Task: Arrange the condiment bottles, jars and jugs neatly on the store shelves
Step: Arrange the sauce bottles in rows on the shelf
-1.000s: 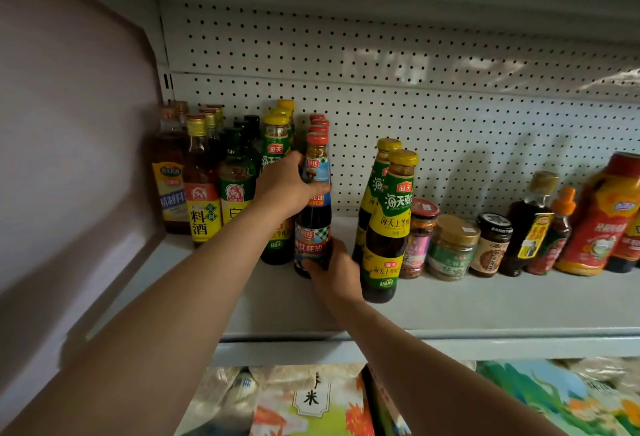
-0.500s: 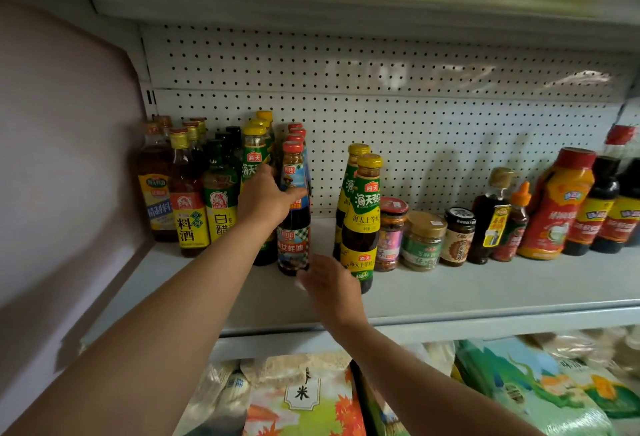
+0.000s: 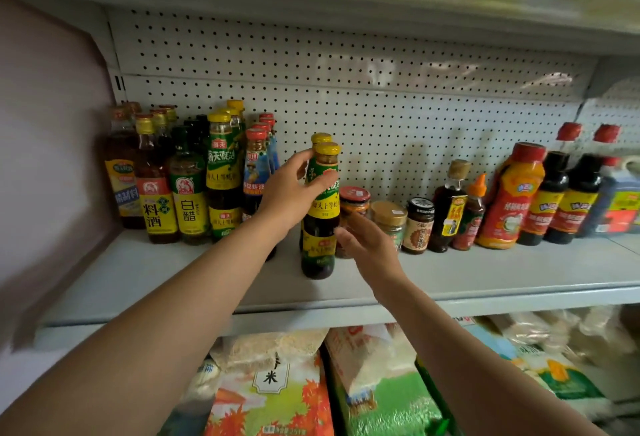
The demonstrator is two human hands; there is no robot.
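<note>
The left hand (image 3: 289, 193) grips the upper part of a yellow-capped dark bottle (image 3: 320, 224) standing near the middle of the shelf (image 3: 207, 283), thumb and fingers curled round it. The right hand (image 3: 372, 247) hovers just right of its base, fingers loosely apart, before a red-lidded jar (image 3: 354, 197).

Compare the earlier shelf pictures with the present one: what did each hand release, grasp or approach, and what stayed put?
The left hand let go of the red-capped bottle and now grips the yellow-capped bottle further right. The right hand left that red-capped bottle's base and hovers open beside the jars. The bottles and jars kept their places.
</note>
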